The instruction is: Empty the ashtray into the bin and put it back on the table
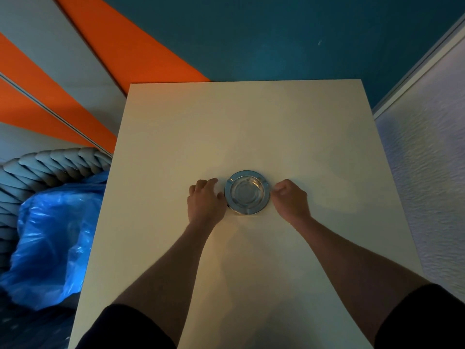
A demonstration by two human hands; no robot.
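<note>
A round glass ashtray (247, 192) with a shiny rim rests upright on the white table (251, 127), near its middle. Its bowl looks empty of ash or butts. My left hand (205, 200) lies at the ashtray's left edge, fingers curled, thumb touching the rim. My right hand (289, 199) is at the right edge, fingers curled against the rim. Both hands flank the ashtray, which stays flat on the tabletop. The bin (50, 222), a woven grey basket lined with a blue plastic bag, stands on the floor left of the table.
An orange and grey panelled wall (75, 59) runs behind the bin at the left. A white textured wall (427, 172) borders the table's right side. Teal flooring (276, 34) lies beyond the far table edge.
</note>
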